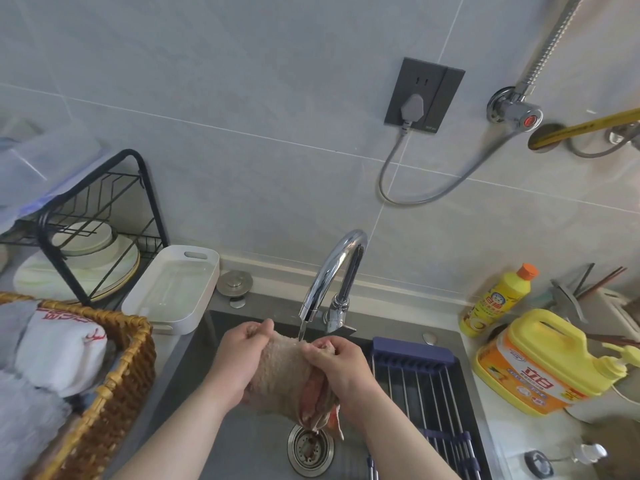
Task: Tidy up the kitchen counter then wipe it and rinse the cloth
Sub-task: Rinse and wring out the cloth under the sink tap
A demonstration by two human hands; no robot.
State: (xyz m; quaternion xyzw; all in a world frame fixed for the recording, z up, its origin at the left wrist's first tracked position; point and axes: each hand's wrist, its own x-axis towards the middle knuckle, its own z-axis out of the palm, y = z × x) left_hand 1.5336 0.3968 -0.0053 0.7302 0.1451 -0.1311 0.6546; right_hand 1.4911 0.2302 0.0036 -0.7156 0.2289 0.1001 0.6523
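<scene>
A beige cloth with a pink-orange edge is stretched between both my hands over the grey sink. My left hand grips its left end and my right hand grips its right end. A thin stream of water falls from the chrome tap onto the cloth's top edge. The cloth's lower corner hangs just above the drain.
A wicker basket with folded cloths stands at the left, a white tray and a black dish rack behind it. A blue drying rack spans the sink's right side. Yellow detergent bottles stand on the right counter.
</scene>
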